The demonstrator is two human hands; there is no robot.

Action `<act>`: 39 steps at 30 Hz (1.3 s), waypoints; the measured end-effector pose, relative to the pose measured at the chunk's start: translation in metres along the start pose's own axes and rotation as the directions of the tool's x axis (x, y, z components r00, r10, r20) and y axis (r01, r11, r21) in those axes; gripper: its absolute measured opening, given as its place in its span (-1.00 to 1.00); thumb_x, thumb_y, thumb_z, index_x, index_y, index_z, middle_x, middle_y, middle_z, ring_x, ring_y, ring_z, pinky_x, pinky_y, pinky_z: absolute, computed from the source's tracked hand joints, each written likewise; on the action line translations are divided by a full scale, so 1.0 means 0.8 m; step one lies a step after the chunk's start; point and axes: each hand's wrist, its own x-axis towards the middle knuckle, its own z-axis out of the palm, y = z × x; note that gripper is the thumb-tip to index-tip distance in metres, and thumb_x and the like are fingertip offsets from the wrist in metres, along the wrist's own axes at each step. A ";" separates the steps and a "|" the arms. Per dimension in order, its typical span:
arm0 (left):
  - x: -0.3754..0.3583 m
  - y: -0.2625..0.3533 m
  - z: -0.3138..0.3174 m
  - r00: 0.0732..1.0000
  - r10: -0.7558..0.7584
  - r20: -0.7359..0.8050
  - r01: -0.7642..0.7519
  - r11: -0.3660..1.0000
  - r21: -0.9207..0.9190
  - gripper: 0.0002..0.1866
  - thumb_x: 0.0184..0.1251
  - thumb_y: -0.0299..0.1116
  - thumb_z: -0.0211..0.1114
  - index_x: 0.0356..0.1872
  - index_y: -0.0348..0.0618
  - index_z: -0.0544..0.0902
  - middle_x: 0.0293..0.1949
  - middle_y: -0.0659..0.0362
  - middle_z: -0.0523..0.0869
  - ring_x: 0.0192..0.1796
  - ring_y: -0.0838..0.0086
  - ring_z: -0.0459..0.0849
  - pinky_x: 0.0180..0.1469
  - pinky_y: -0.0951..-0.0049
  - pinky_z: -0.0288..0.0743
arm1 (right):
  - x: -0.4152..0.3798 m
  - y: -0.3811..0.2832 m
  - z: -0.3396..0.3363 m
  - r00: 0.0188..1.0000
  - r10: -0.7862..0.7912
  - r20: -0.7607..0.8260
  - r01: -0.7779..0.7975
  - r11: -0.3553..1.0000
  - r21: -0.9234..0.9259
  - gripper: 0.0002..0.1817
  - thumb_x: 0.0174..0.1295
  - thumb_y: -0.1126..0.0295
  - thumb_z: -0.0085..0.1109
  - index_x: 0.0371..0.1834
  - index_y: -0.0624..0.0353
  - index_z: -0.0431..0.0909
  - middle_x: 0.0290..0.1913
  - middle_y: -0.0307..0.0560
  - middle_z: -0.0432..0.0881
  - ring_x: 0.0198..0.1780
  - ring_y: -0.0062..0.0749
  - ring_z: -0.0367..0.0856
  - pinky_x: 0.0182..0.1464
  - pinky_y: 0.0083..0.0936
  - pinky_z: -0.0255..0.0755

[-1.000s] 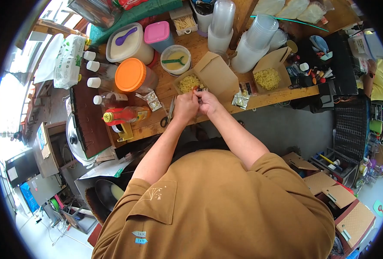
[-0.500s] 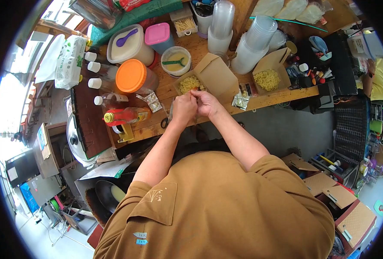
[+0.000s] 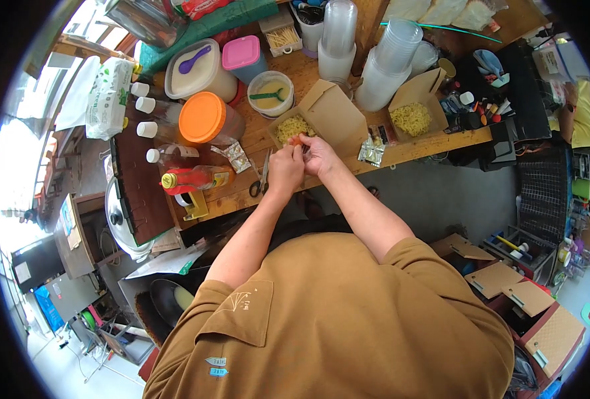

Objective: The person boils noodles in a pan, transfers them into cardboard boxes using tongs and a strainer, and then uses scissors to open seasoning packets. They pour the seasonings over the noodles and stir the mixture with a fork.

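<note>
My left hand [image 3: 286, 169] and my right hand [image 3: 319, 157] meet at the front of an open cardboard box [image 3: 338, 114] with cooked noodles [image 3: 294, 129] in it. Both are closed, fingertips pinched together on a small orange sachet [image 3: 297, 140], mostly hidden by the fingers. A pair of scissors [image 3: 262, 180] lies on the table just left of my left hand. To the right of my right hand are small seasoning packets [image 3: 372, 150], and beyond them a second open box [image 3: 433, 98] holds more noodles [image 3: 411, 120].
Behind the boxes stand a tub of pale sauce [image 3: 270, 85] with a green spoon and stacked plastic cups [image 3: 385, 73]. On the left are an orange-lidded jar [image 3: 203, 118], a red sauce bottle [image 3: 195, 179] and a silver packet [image 3: 234, 157]. The wooden table's front edge [image 3: 435, 155] runs near my wrists.
My left hand has shifted slightly right, uncovering more of the scissors. The orange sachet shows more above my fingertips. Both hands stay together at the noodle box.
</note>
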 end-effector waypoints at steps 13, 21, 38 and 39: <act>0.004 0.011 0.004 0.997 0.071 -0.037 -0.067 0.993 0.101 -0.74 0.39 -0.31 0.16 -0.33 -0.29 0.70 -0.45 -0.19 0.71 -0.33 -0.10 0.72 -0.27 0.00 0.58 | -0.017 0.005 -0.003 1.000 -0.009 0.022 0.010 0.997 -0.072 -0.87 0.43 0.45 0.11 -0.10 0.28 0.57 -0.12 0.04 0.69 -0.08 -0.19 0.70 0.09 -0.25 0.61; -0.001 0.008 -0.004 0.970 0.235 0.069 -0.245 0.937 0.247 -0.80 0.36 -0.35 0.15 -0.35 -0.28 0.62 -0.44 -0.13 0.74 -0.42 -0.04 0.74 -0.32 0.02 0.63 | -0.001 -0.007 -0.004 0.997 0.051 0.054 -0.050 0.999 -0.019 -0.85 0.37 0.63 -0.09 -0.17 0.34 0.52 -0.27 0.04 0.63 -0.23 -0.16 0.70 -0.07 -0.23 0.69; -0.058 -0.003 0.000 0.849 -0.526 -0.044 0.311 0.566 -0.764 -0.69 0.46 -0.26 0.24 -0.46 -0.23 0.70 -0.63 0.18 0.65 -0.60 0.49 0.62 -0.56 0.47 0.40 | -0.150 -0.078 -0.044 0.984 0.055 0.171 0.086 0.692 -0.717 -0.51 0.35 0.17 0.16 0.20 0.31 0.48 0.11 0.17 0.64 0.09 -0.10 0.64 0.11 -0.34 0.52; -0.086 0.013 -0.011 0.811 -0.574 -0.110 0.240 0.498 -0.833 -0.68 0.47 -0.24 0.25 -0.46 -0.22 0.69 -0.62 0.24 0.62 -0.62 0.56 0.56 -0.57 0.53 0.34 | -0.175 -0.093 -0.046 0.972 0.072 0.225 0.123 0.659 -0.742 -0.51 0.39 0.17 0.12 0.21 0.35 0.47 0.17 0.22 0.60 0.17 -0.06 0.61 0.23 -0.27 0.50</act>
